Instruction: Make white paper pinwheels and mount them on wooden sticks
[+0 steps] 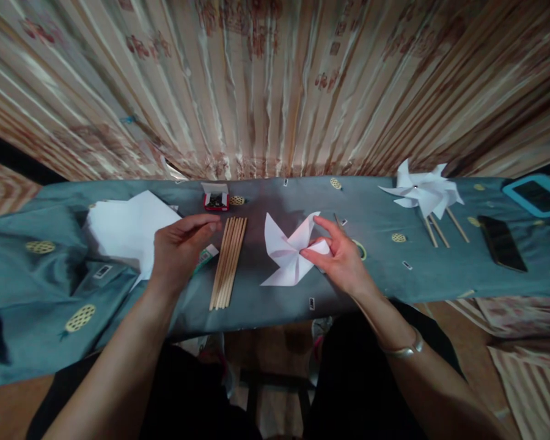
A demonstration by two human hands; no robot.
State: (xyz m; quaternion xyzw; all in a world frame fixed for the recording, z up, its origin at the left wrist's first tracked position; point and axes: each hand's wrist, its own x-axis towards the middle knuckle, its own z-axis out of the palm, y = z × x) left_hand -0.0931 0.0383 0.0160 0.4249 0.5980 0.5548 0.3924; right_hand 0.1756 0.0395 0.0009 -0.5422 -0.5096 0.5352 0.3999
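A white paper pinwheel [286, 260] with folded blades is pinched at its centre by my right hand [341, 256], the index finger lying along one blade. My left hand [178, 247] is closed in a pinch, thumb against fingers, above the left side of the table. Whatever sits between those fingertips is too small to make out. Just right of it lies a row of several wooden sticks [229, 263]. Behind the sticks stands a small red box [216, 200] with its lid up and dark small pieces inside. White paper sheets [128, 229] lie partly behind my left hand.
Finished pinwheels [426, 189] on sticks lie at the right of the grey-green cloth [371, 278]. Beyond them are a black phone [503, 243] and a blue-framed device [538, 194]. A green-and-white packet [205, 256] is near my left wrist. A patterned curtain [256, 85] hangs behind.
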